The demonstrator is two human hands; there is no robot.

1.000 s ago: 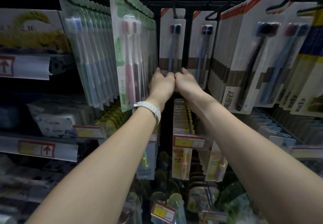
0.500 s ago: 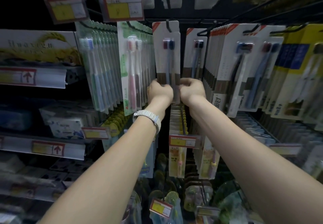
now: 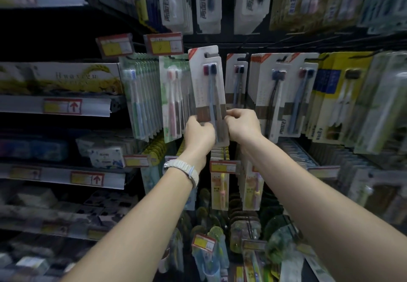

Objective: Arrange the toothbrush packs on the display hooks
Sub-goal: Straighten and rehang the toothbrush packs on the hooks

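**Pack upright between both hands, hang hole level with the hook row**

Both arms are up and out, and the toothbrush pack [image 3: 208,88] stands upright between them, long axis running top to bottom, brush heads high, tilted a touch to the left. The left hand [image 3: 199,133] grips the lower left edge with fingers curled round it; the right hand [image 3: 243,125] pinches the lower right edge just across from it. The two hands sit level at the bottom of the card, neither plainly nearer, so everything that matters is above them. The hang hole [image 3: 209,55] at the top of the pack is straight up from the knuckles, near the dark rail where the hooks start. Whether it is on a hook or just in front of one, I cannot tell. To the right hangs a matching pack [image 3: 236,79], then a full row of white packs [image 3: 284,90]; to the left, the green packs [image 3: 174,92]. My read: the next move is a guided slide back along the hook, steered from below.
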